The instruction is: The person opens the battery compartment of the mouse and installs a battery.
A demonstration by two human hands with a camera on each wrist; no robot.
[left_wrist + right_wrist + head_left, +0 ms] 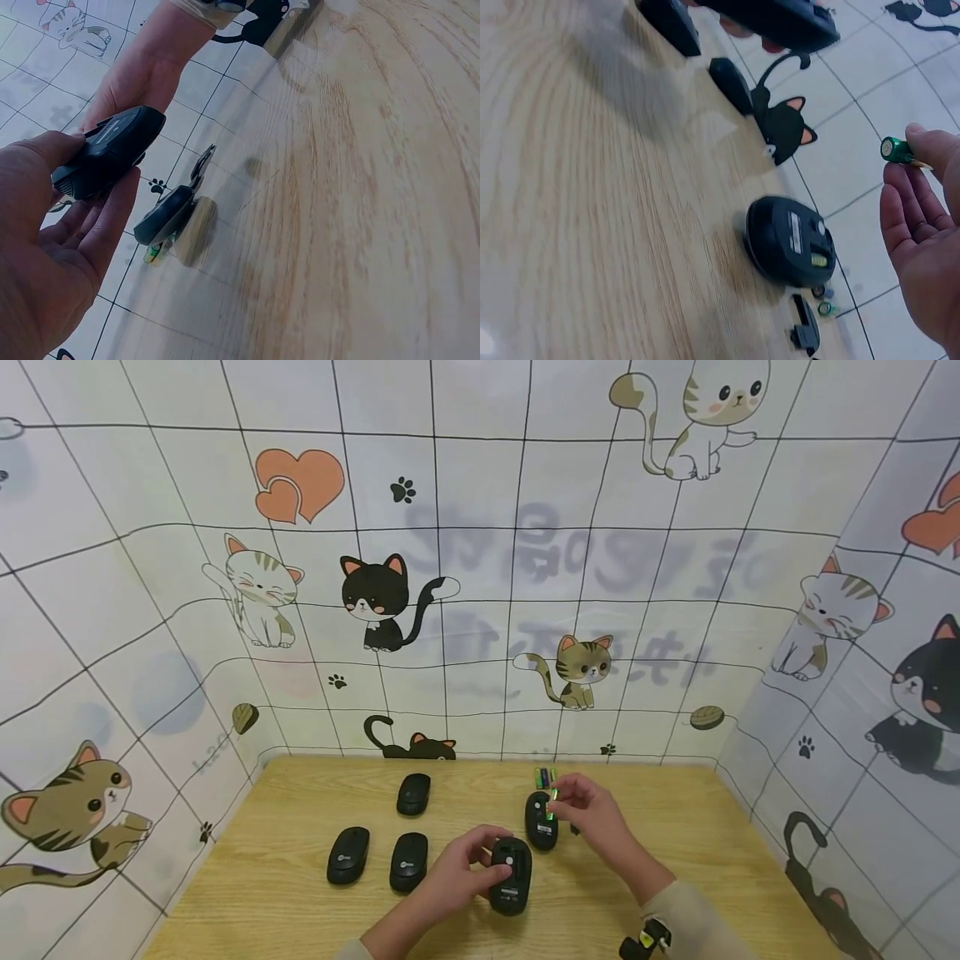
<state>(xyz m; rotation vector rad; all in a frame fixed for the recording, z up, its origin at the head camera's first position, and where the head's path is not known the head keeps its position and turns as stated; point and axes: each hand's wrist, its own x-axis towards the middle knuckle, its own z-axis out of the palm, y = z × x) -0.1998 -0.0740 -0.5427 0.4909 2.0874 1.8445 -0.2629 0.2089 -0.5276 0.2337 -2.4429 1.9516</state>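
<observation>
My left hand [467,870] grips a black computer mouse [512,893], its underside turned up and its long battery slot showing. In the left wrist view the thumb lies on one end of this mouse [116,150], with fingers beneath. Between thumb and fingertips, my right hand [592,814] pinches a green battery [895,150], held above the table. Below it a second mouse [541,831] lies belly up. The right wrist view shows a battery [819,260] inside that mouse's slot. A black battery cover [805,328] lies beside it.
Several small batteries [542,778] lie at the table's back, behind the belly-up mouse. At left, three black mice sit upright: one at the back [413,794], one front left [348,855], one nearer my left hand [408,862]. A cat-print curtain [480,568] surrounds the wooden table [285,827].
</observation>
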